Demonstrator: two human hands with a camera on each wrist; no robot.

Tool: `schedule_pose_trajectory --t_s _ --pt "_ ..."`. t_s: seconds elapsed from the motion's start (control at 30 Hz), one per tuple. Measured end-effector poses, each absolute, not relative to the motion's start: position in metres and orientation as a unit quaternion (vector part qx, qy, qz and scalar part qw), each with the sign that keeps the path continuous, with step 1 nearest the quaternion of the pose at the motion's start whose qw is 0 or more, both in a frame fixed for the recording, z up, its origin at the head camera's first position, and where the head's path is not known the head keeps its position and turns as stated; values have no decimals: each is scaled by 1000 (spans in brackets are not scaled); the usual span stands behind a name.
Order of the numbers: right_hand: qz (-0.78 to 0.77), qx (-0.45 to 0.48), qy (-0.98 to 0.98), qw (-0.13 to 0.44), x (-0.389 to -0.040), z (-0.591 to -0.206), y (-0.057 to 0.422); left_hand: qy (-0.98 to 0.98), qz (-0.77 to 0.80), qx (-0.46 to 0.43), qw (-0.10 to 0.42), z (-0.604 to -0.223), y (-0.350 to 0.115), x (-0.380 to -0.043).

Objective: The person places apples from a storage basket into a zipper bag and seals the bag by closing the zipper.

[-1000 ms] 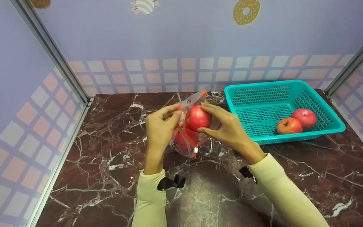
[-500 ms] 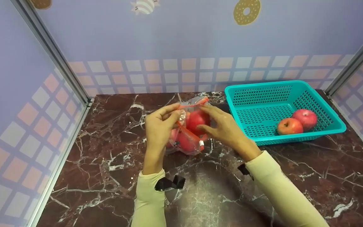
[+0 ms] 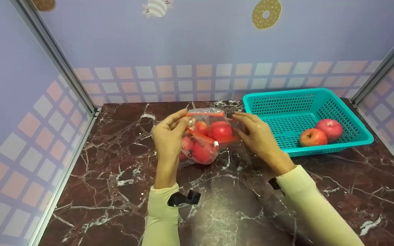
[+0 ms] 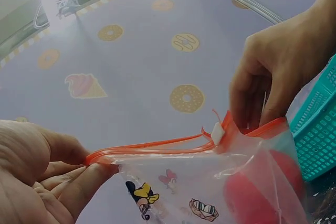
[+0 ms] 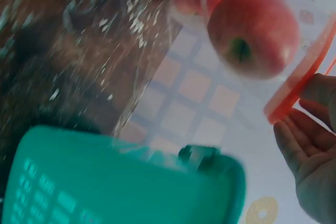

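Note:
A clear zip bag [image 3: 206,118] with orange zip edges and a white slider holds several red apples [image 3: 220,130] above the marble tabletop. My left hand [image 3: 169,136] pinches the bag's left corner between thumb and fingers; the left wrist view shows this pinch at the orange zip [image 4: 152,148]. At the bag's right mouth is my right hand [image 3: 260,136], thumb and fingers apart, touching or very near the orange edge [image 5: 299,85]. No apple is in that hand. In the right wrist view, one apple [image 5: 254,32] shows through the plastic.
A turquoise basket [image 3: 248,102] stands right of the bag, close to my right hand. Two apples, one orange-red [image 3: 313,137] and one pinker [image 3: 329,129], lie in its right part. Patterned wall panels [image 3: 197,41] enclose the back and sides of the marble tabletop [image 3: 121,205].
My right hand lowered an apple into the bag, let go of it and drew back to the right. The left hand kept its pinch, shifting slightly left, and the bag's mouth spread wider.

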State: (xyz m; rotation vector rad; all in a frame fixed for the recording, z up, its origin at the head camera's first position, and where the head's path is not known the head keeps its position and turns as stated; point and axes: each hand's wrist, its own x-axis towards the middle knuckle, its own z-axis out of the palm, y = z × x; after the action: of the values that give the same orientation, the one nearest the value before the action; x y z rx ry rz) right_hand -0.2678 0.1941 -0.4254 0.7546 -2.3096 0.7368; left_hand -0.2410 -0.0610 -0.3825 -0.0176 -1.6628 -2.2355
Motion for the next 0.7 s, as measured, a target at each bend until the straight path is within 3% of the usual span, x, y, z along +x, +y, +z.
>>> schedule_pose_trajectory --t_s 0.3,0.7 --pt "324 168 -907 211 -264 -424 208 -585 -789 -6 188 -381 -60 -239" --pt "544 146 -812 156 -263 -393 186 -571 -788 -6 229 -374 -70 -236"
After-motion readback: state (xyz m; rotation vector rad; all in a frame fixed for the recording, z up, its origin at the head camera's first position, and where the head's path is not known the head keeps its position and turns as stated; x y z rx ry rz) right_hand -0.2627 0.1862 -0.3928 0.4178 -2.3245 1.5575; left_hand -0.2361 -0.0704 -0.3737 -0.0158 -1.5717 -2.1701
